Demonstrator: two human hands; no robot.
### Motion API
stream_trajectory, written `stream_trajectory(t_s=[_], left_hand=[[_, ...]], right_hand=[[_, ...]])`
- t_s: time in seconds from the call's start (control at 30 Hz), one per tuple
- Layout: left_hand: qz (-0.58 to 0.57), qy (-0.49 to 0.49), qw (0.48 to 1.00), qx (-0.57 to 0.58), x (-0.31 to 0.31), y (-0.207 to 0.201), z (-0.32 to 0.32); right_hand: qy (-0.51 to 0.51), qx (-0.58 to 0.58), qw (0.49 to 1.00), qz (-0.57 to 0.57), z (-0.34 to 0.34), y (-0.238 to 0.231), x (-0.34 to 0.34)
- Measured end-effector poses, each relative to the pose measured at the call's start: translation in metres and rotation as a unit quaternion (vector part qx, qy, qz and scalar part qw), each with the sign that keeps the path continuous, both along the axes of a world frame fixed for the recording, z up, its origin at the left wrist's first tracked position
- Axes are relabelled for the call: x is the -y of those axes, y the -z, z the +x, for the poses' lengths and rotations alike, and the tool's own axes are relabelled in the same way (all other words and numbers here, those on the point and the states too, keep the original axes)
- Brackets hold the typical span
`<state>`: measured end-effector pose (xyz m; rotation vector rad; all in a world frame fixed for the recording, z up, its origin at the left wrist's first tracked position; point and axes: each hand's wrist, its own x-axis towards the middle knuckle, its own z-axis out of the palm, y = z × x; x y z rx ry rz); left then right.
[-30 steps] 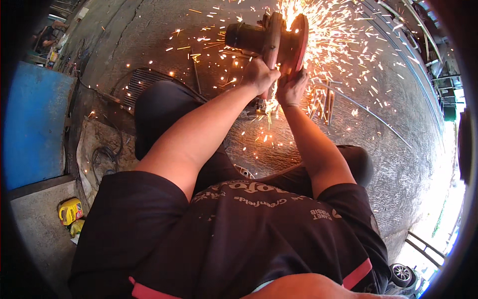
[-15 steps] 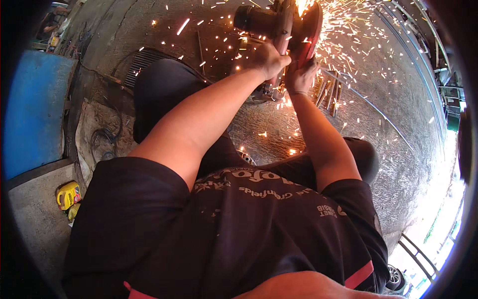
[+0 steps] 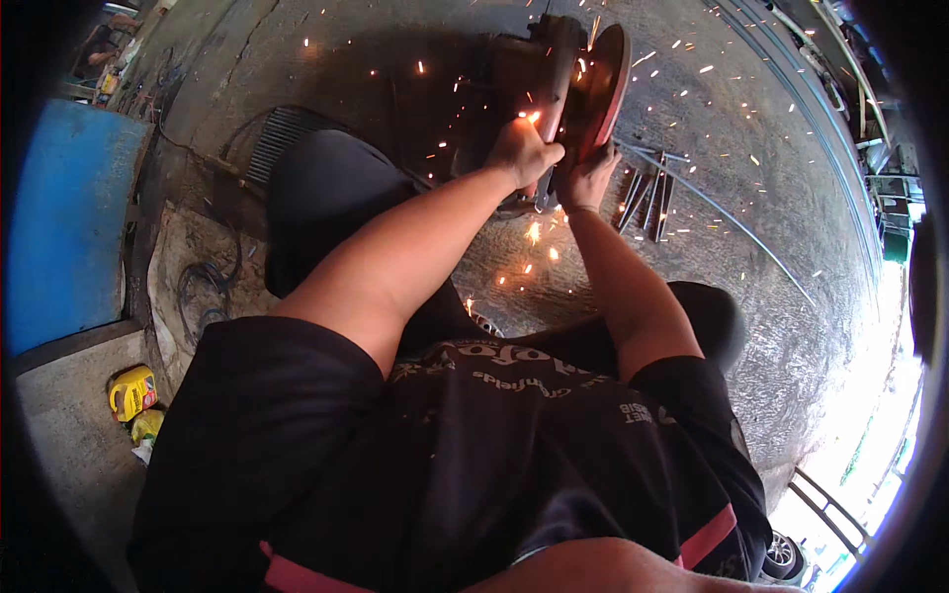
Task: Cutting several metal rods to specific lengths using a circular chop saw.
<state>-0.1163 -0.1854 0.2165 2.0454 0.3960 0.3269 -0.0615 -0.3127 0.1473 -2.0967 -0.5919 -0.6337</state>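
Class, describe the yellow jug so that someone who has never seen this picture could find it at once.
Start with the big blue panel at the picture's left edge, then drop to the grey concrete below it. There, left of the person's black left sleeve, is the yellow jug. Its firm shape and red patch set it apart from the crumpled-looking yellowish thing just below.

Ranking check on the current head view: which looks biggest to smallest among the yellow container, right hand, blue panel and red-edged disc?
1. Blue panel
2. Red-edged disc
3. Right hand and yellow container: too alike to rank, and their differing distances from the camera are uncertain.
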Motion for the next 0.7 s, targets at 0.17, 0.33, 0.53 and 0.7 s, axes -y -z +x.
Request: stream_trajectory(t_s=[0.17,0.33,0.53,0.7], left_hand=[[-0.051,-0.003,0.997,0.062,0.003,-0.015,-0.001],[-0.053,-0.012,0.996,-0.073,-0.002,-0.031,0.019],[-0.144,0.005,0.987,-0.068,-0.009,-0.056,0.043],[-0.175,0.017,0.981,-0.077,-0.007,-0.101,0.055]], right_hand=[[0.006,-0.022,1.000,-0.006,-0.004,-0.008,0.000],[0.009,-0.037,0.999,-0.003,0.007,-0.028,-0.001],[0.014,-0.010,1.000,-0.005,0.029,-0.060,-0.005],[0.034,0.015,0.999,0.014,0.048,-0.083,-0.007]])
